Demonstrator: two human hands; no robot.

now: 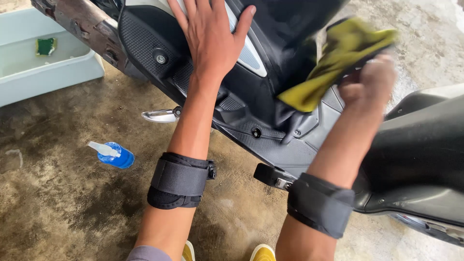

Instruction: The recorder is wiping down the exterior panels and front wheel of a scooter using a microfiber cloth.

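Nearest, two yellow shoe tips [263, 252] show at the bottom edge, on stained, mottled concrete floor [63, 208]. Both forearms carry black padded straps: one on the left [180, 180], one on the right [320, 205].

Left hand [211, 36] lies flat, fingers spread, palm pressed on the scooter [261, 104] body, across the seam between the textured black footboard and a smooth pale panel. It holds nothing; it looks like a brace.

Right hand [368, 83] is motion-blurred, fingers closed round a yellow-green cloth [333, 60]. The cloth is soft and crumpled, bunched in the fist, with its loose end hanging down and left from the grip onto the black plastic of the inner leg shield. Its long axis runs diagonally, upper right to lower left. The right hand is the nearer to it by far; the left sits well apart, up and left across the panel.

Scooter plastics: ribbed, dotted anti-slip mat on the footboard, glossy black fairing above, a smooth matte seat [425, 145] at right. A folded black footpeg [270, 176] sticks out below the floorboard, and a chrome stand foot [162, 115] pokes out near the left forearm.

On the floor left of the left arm lies a blue spray bottle [113, 154] with a white trigger head, on its side, nozzle pointing left. Farther up left sits a pale plastic tub [53, 72], rectangular, with a green sponge [46, 46] inside. A rusty brown exhaust pipe [79, 24] runs along the top left edge.
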